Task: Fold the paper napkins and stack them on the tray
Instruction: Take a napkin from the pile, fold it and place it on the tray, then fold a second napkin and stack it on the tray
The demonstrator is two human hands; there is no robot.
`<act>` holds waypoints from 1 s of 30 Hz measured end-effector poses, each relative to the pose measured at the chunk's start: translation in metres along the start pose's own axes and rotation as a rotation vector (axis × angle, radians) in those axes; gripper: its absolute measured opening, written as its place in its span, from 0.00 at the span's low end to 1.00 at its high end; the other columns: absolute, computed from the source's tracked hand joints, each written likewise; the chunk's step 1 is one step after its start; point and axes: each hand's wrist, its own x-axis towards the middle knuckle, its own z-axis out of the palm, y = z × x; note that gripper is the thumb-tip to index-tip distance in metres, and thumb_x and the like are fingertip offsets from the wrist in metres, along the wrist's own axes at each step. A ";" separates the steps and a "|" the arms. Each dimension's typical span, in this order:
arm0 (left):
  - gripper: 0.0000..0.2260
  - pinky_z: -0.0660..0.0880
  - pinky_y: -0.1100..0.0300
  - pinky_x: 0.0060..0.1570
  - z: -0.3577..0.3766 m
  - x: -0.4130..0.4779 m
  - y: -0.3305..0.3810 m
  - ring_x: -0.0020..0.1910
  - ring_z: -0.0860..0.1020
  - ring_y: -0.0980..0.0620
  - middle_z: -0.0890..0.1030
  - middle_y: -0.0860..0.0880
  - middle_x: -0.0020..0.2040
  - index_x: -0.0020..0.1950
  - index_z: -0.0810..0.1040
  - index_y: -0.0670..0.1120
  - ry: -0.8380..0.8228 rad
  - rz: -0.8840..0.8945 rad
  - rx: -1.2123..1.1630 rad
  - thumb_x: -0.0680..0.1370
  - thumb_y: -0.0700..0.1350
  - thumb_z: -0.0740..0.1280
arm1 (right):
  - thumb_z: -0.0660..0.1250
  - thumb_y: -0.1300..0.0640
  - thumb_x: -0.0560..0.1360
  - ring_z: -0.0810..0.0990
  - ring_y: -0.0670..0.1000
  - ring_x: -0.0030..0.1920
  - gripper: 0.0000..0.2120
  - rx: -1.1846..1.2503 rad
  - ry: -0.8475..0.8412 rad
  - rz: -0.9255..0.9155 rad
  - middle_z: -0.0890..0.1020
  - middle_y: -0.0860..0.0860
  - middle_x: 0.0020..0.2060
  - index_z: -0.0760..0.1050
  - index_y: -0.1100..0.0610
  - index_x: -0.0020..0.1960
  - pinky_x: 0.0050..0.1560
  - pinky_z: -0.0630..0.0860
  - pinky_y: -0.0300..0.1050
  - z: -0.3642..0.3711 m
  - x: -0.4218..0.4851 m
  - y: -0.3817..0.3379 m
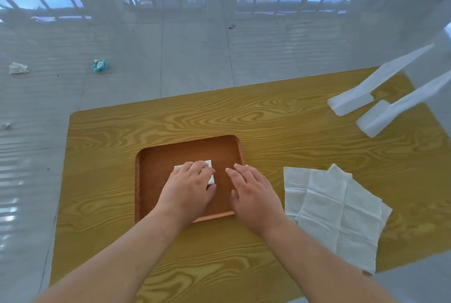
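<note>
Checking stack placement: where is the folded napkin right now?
In the head view, the folded napkin lies inside the wooden tray, near its middle, mostly covered by the left hand.

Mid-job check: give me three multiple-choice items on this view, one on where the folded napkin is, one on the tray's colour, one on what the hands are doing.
1. Where does the folded napkin lie?
A. On the floor
B. In the tray, under the left hand
C. On the pile of unfolded napkins

2. What colour is the tray?
A. Reddish brown
B. White
C. Green

3. What is the state of the right hand?
A. Closed around a napkin
B. Out of view
C. Flat and open over the tray's right edge, holding nothing

Answers:
1 B: white corners of the napkin show past the left hand's fingers, inside the tray.
2 A: the tray is darker and redder than the yellow wood-grain table.
3 C: the fingers are spread, with no paper under or in them.
</note>
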 end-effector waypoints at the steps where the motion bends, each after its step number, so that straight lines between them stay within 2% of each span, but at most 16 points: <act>1: 0.18 0.71 0.50 0.67 -0.001 0.008 0.018 0.68 0.75 0.46 0.80 0.50 0.68 0.69 0.78 0.50 -0.021 0.033 -0.006 0.83 0.56 0.63 | 0.63 0.55 0.81 0.66 0.57 0.78 0.26 0.012 0.032 0.048 0.72 0.53 0.77 0.69 0.53 0.79 0.77 0.65 0.56 -0.009 -0.013 0.016; 6: 0.15 0.76 0.55 0.53 0.011 0.046 0.116 0.57 0.81 0.49 0.83 0.53 0.56 0.60 0.79 0.53 -0.161 0.117 -0.028 0.82 0.60 0.62 | 0.63 0.53 0.81 0.68 0.54 0.75 0.26 -0.019 0.082 0.299 0.72 0.50 0.76 0.67 0.52 0.78 0.74 0.67 0.51 -0.045 -0.081 0.106; 9: 0.14 0.76 0.54 0.42 0.026 0.067 0.168 0.48 0.81 0.50 0.83 0.54 0.47 0.52 0.81 0.52 -0.297 -0.025 -0.126 0.78 0.61 0.67 | 0.62 0.50 0.82 0.68 0.54 0.74 0.27 -0.021 0.074 0.394 0.71 0.49 0.75 0.65 0.51 0.79 0.73 0.68 0.51 -0.056 -0.116 0.152; 11: 0.16 0.77 0.53 0.37 0.037 0.080 0.194 0.38 0.81 0.51 0.85 0.50 0.41 0.45 0.83 0.48 -0.352 -0.135 -0.185 0.76 0.61 0.68 | 0.62 0.50 0.82 0.69 0.54 0.72 0.27 -0.011 0.070 0.444 0.71 0.49 0.74 0.65 0.51 0.79 0.71 0.70 0.51 -0.059 -0.136 0.178; 14: 0.18 0.72 0.56 0.30 0.055 0.090 0.220 0.30 0.78 0.51 0.83 0.51 0.31 0.36 0.80 0.47 -0.390 -0.193 -0.210 0.75 0.61 0.70 | 0.62 0.50 0.81 0.73 0.54 0.67 0.25 0.009 0.059 0.489 0.74 0.49 0.70 0.67 0.52 0.77 0.67 0.73 0.51 -0.059 -0.156 0.205; 17: 0.17 0.70 0.56 0.31 0.068 0.095 0.236 0.28 0.76 0.51 0.78 0.53 0.30 0.35 0.77 0.49 -0.406 -0.232 -0.218 0.73 0.61 0.71 | 0.62 0.51 0.80 0.75 0.54 0.64 0.25 0.052 0.025 0.497 0.76 0.48 0.67 0.67 0.50 0.76 0.62 0.76 0.49 -0.054 -0.168 0.221; 22: 0.17 0.67 0.55 0.29 0.075 0.097 0.254 0.26 0.71 0.51 0.73 0.52 0.28 0.33 0.74 0.50 -0.423 -0.275 -0.250 0.74 0.59 0.72 | 0.62 0.52 0.80 0.72 0.54 0.67 0.25 0.120 0.003 0.470 0.74 0.49 0.70 0.67 0.51 0.77 0.66 0.75 0.49 -0.048 -0.177 0.232; 25: 0.14 0.69 0.55 0.29 0.076 0.095 0.261 0.28 0.74 0.51 0.78 0.51 0.30 0.35 0.76 0.47 -0.352 -0.286 -0.260 0.74 0.54 0.72 | 0.62 0.51 0.81 0.72 0.53 0.68 0.25 0.138 0.005 0.471 0.74 0.48 0.71 0.68 0.51 0.77 0.66 0.75 0.48 -0.047 -0.176 0.235; 27: 0.10 0.74 0.56 0.32 0.075 0.094 0.265 0.32 0.79 0.51 0.84 0.51 0.35 0.40 0.80 0.47 -0.300 -0.277 -0.352 0.75 0.52 0.73 | 0.62 0.51 0.81 0.71 0.52 0.68 0.24 0.151 0.011 0.459 0.74 0.47 0.71 0.68 0.51 0.76 0.66 0.75 0.48 -0.047 -0.176 0.236; 30: 0.08 0.74 0.54 0.37 0.069 0.092 0.270 0.35 0.77 0.51 0.82 0.51 0.37 0.42 0.81 0.45 -0.318 -0.296 -0.654 0.75 0.49 0.74 | 0.61 0.49 0.81 0.73 0.51 0.65 0.21 0.178 0.038 0.483 0.76 0.46 0.67 0.71 0.50 0.73 0.64 0.75 0.47 -0.051 -0.175 0.237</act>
